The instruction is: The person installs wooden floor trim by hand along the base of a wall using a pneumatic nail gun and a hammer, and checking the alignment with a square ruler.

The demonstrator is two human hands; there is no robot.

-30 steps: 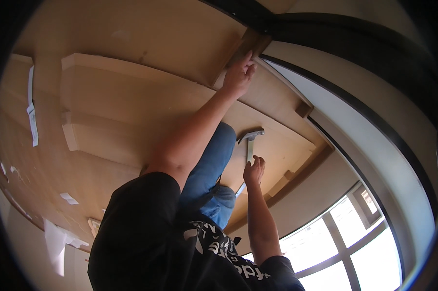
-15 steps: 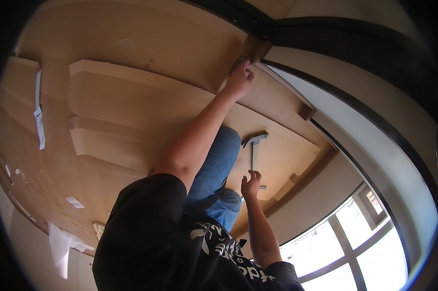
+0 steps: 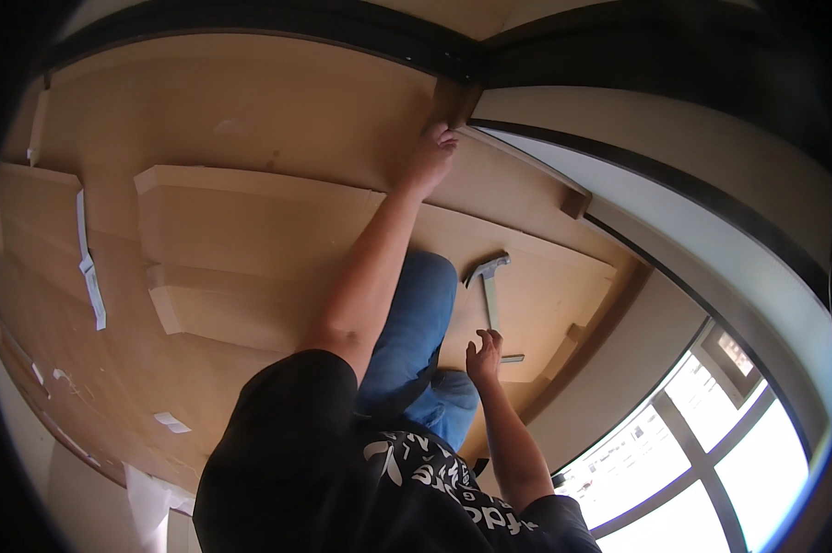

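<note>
In the head view, the left hand is curled up at the corner by the brown block; whether it grips anything there cannot be told. The hammer lies on the cardboard, right of the knee. The right hand, fingers loosely spread, is at the handle's near end, contact unclear. The step seems to be handwork at that corner; using the hammer would call for closing the right fingers around its handle.
</note>
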